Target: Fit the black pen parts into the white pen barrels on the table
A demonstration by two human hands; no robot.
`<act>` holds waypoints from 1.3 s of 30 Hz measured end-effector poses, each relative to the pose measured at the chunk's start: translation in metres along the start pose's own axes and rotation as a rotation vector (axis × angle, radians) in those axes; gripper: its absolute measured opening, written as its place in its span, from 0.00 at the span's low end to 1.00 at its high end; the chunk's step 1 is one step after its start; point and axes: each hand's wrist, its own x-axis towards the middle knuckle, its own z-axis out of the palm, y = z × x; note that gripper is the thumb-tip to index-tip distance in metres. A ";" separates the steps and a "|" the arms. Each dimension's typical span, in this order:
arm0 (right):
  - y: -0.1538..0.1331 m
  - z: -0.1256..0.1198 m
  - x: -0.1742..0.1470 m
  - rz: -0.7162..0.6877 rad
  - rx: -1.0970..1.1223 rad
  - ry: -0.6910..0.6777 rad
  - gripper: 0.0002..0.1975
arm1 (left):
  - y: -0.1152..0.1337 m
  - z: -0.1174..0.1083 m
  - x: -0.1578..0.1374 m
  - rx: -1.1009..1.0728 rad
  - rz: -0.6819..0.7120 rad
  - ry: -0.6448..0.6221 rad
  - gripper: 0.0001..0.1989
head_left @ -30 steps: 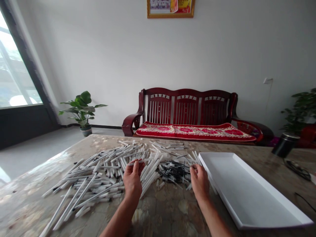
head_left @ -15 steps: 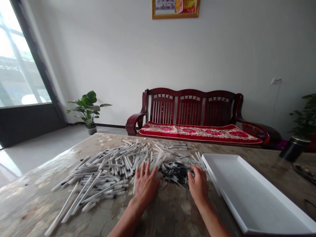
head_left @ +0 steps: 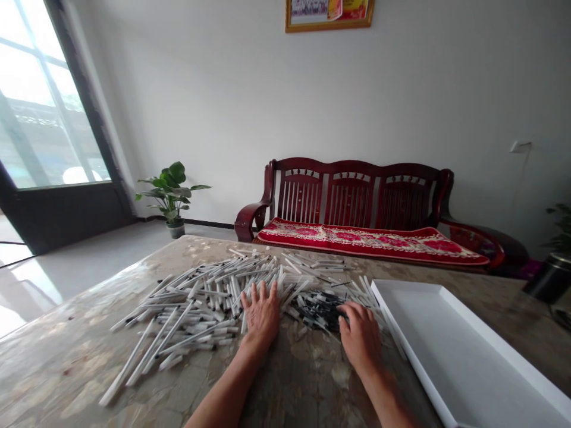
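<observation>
The left hand (head_left: 261,312) is palm down, fingers extended and spread, with the fingertips over the near right edge of the white tubes (head_left: 196,306). Nothing is gripped in these fingers. The right hand (head_left: 362,336) is positioned with fingers curled at the right edge of the dark pieces (head_left: 317,308); whether the fingertips pinch a piece cannot be determined.

The white tubes form a broad, loose pile extending left and far from the left hand, lying in mixed directions; several have dark ends. The dark pieces form a smaller heap between the two hands, slightly to their far side. A shallow white tray (head_left: 473,356) with raised walls lies to the right of the right hand.

All of these rest on a table (head_left: 289,392) with a mottled brown and grey, stone-like surface. Light reflects off its left side. A black cylinder (head_left: 548,278) stands at the far right.

Beyond the far edge, a dark red wooden bench (head_left: 350,199) carries a red patterned cover (head_left: 375,241). A potted plant (head_left: 172,187) stands on the grey floor (head_left: 129,246) at far left, near a dark-framed glass door (head_left: 53,119). A gold-framed picture (head_left: 330,16) is mounted on the pale wall (head_left: 223,95).
</observation>
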 end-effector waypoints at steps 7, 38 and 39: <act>0.006 0.002 0.001 -0.015 0.006 0.030 0.12 | 0.000 -0.041 -0.004 -0.052 0.027 -0.118 0.29; 0.001 0.008 -0.002 -0.097 0.102 0.015 0.11 | -0.144 -0.029 -0.031 0.127 -0.264 -0.089 0.35; 0.001 0.008 -0.002 -0.097 0.101 0.013 0.11 | -0.142 -0.028 -0.028 0.120 -0.249 -0.081 0.34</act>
